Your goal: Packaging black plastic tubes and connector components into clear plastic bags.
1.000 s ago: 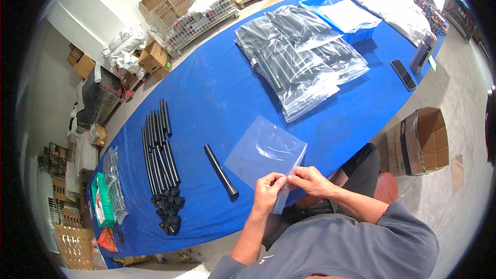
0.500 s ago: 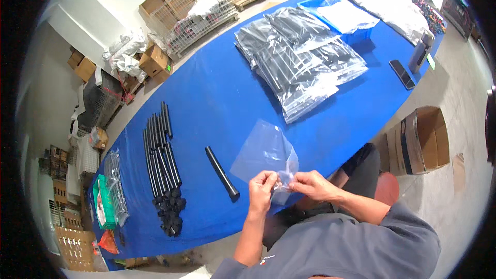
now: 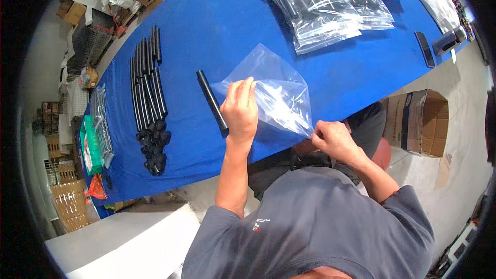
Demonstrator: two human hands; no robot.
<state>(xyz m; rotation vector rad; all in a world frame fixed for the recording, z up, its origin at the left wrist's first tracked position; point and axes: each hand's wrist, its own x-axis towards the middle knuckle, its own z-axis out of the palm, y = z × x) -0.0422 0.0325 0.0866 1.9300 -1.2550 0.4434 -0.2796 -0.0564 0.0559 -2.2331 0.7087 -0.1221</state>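
Note:
A clear plastic bag (image 3: 281, 95) is spread out between my two hands over the near part of the table. My left hand (image 3: 241, 106) pinches its left edge, fingers pressed together. At the bag's lower right corner, my right hand (image 3: 333, 138) is closed on the plastic. Just left of my left hand lies a single black tube (image 3: 211, 98), its lower end close by my wrist. Farther left, several black tubes (image 3: 147, 85) lie side by side in rows, with a cluster of small black caps (image 3: 153, 147) below them.
Filled clear bags (image 3: 330, 13) are piled at the far side of the blue table (image 3: 196, 36). A phone (image 3: 424, 49) and a metal flask (image 3: 448, 41) lie at the right edge. A green tray (image 3: 92, 144) sits at the left end. On the floor stands an open cardboard box (image 3: 421, 121).
My hands have moved apart, stretching the bag wide between them. My left hand has gone up and left, nearer the single tube. The whole view has tilted lower.

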